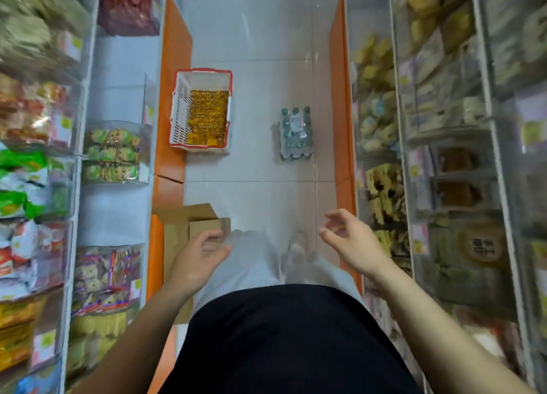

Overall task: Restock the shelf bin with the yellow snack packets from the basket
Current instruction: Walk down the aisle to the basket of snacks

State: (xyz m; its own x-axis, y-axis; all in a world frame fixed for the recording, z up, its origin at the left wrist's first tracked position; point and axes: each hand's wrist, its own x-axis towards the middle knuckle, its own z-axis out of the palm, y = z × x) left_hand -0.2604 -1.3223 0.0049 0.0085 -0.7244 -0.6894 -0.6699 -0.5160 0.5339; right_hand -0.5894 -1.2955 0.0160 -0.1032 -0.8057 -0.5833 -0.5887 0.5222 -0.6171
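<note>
I see both hands empty, held out over the aisle floor. Left hand: fingers loosely curled, gripping nothing, in view over the cardboard box at the left shelf base. Right hand: fingers spread, slightly bent, in free air. Yellow snack packets lie in the red-rimmed white basket on the floor ahead, against the left shelving (bottled-water pack well to its right).

1. A shop aisle: clear plastic shelf bins of packaged snacks line both sides, bearing small white-and-green label tags.
2. A shrink-wrapped pack of bottles stands on the white tiled floor.
</note>
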